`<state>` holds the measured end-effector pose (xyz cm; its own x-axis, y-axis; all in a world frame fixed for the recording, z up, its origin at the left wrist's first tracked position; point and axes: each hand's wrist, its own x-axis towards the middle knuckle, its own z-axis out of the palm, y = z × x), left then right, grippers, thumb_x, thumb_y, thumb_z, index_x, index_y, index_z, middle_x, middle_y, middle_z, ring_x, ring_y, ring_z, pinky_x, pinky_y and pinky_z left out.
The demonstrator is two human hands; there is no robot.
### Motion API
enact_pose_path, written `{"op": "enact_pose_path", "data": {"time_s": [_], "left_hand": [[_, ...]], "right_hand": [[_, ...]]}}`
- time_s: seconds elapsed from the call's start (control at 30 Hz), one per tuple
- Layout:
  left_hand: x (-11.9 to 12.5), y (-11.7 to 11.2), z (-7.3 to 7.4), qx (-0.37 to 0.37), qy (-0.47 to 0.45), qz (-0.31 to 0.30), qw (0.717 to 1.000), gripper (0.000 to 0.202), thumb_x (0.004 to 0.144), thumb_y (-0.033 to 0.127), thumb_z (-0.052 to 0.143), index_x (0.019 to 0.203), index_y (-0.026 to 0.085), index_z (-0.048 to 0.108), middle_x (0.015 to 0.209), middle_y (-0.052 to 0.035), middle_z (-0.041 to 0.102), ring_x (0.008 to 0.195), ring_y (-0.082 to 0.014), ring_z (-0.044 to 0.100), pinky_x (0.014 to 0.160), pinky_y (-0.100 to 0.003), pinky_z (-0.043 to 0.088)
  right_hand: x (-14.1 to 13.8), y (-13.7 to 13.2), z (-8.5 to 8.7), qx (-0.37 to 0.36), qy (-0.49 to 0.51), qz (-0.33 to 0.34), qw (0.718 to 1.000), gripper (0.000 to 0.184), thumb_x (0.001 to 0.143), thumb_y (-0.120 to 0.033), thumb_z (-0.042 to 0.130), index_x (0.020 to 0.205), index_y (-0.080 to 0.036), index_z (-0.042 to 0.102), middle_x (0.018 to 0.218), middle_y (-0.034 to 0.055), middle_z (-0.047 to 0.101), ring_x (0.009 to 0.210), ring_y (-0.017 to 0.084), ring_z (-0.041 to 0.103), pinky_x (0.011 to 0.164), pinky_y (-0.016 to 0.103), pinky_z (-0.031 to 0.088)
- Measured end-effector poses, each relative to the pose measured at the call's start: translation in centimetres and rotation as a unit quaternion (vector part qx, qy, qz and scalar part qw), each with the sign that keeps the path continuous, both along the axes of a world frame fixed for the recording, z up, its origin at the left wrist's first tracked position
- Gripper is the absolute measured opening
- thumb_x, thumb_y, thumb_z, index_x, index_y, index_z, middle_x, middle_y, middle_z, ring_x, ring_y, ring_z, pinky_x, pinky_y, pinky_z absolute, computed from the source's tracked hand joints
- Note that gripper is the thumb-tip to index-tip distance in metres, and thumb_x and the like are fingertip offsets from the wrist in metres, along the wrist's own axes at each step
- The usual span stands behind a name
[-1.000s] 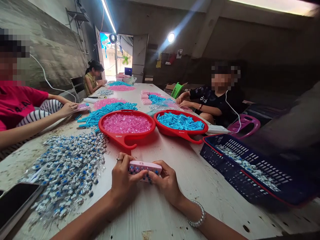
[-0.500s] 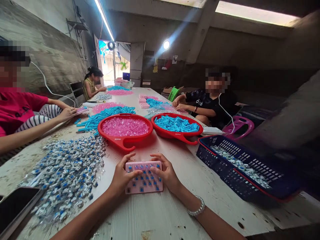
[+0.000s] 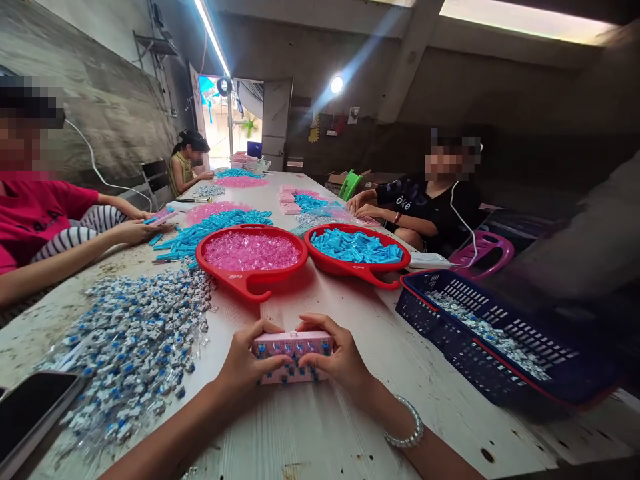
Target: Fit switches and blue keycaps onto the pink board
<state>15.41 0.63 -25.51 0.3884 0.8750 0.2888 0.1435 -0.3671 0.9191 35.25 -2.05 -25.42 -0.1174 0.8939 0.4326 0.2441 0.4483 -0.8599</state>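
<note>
Both my hands hold a small pink toy keyboard (image 3: 295, 347) with clear key pieces and blue centres in rows. It is tilted, so its far edge faces up and its keyed face looks toward me. My left hand (image 3: 243, 358) grips the left end, thumb across the face and fingers behind. My right hand (image 3: 345, 355) wraps the right end the same way, its thumb near the other thumb. The thumbs cover some of the keys. A beaded bracelet (image 3: 407, 421) circles my right wrist. Just beyond stands a red bowl (image 3: 260, 290) of clear pink pieces.
Another red bowl (image 3: 360, 270) holds blue strips. Small white-and-blue switches (image 3: 135, 347) are heaped at left, beside a phone (image 3: 35, 413). A dark blue basket (image 3: 450, 347) with white pieces stands at right. Several people sit around the white table (image 3: 310, 440).
The keyboard has tipped, its far edge raised, so its face looks shorter. Both hands have turned with it. At left, a co-worker's hands have shifted slightly around a similar piece.
</note>
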Motion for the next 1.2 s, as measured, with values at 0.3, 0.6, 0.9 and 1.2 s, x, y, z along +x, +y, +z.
{"op": "enact_pose_path", "data": {"time_s": [0.3, 0.6, 0.9, 1.2], "left_hand": [[0.1, -0.3, -0.6, 0.070, -0.004, -0.017, 0.997, 0.037, 0.065, 0.043, 0.077, 0.086, 0.018, 0.062, 0.077, -0.0015, 0.066, 0.066, -0.0146, 0.060, 0.057, -0.021, 0.045], [-0.8, 0.6, -0.1, 0.101, 0.044, -0.039, 0.993, 0.044, 0.065, 0.046, 0.077, 0.098, 0.020, 0.066, 0.083, -0.0039, 0.071, 0.071, -0.0171, 0.065, 0.062, -0.023, 0.049], [-0.7, 0.6, 0.8, 0.101, 0.073, -0.043, 0.991, 0.040, 0.065, 0.050, 0.074, 0.090, 0.019, 0.071, 0.075, -0.0039, 0.072, 0.060, -0.0154, 0.064, 0.054, -0.022, 0.045], [-0.4, 0.0, 1.0, 0.075, 0.092, -0.011, 0.993, 0.029, 0.067, 0.044, 0.074, 0.084, 0.020, 0.072, 0.064, 0.0004, 0.068, 0.052, -0.0118, 0.055, 0.053, -0.021, 0.041]], "right_hand": [[-0.4, -1.2, 0.6, 0.089, -0.086, -0.040, 0.992, 0.021, 0.071, -0.026, 0.075, 0.088, -0.021, 0.064, 0.076, 0.0006, 0.063, 0.067, 0.015, 0.059, 0.058, 0.025, 0.045], [0.3, -0.6, 0.8, 0.109, -0.107, 0.035, 0.988, 0.037, 0.073, -0.034, 0.074, 0.107, -0.023, 0.063, 0.090, 0.0053, 0.068, 0.081, 0.018, 0.063, 0.068, 0.030, 0.051], [0.1, -0.6, 0.6, 0.109, -0.109, 0.025, 0.988, 0.034, 0.072, -0.038, 0.074, 0.101, -0.022, 0.065, 0.086, 0.0055, 0.067, 0.076, 0.018, 0.063, 0.068, 0.031, 0.052], [-0.4, -1.0, 0.9, 0.087, -0.104, -0.018, 0.991, 0.020, 0.075, -0.035, 0.071, 0.089, -0.020, 0.067, 0.074, 0.0023, 0.065, 0.064, 0.015, 0.058, 0.060, 0.027, 0.046]]}}
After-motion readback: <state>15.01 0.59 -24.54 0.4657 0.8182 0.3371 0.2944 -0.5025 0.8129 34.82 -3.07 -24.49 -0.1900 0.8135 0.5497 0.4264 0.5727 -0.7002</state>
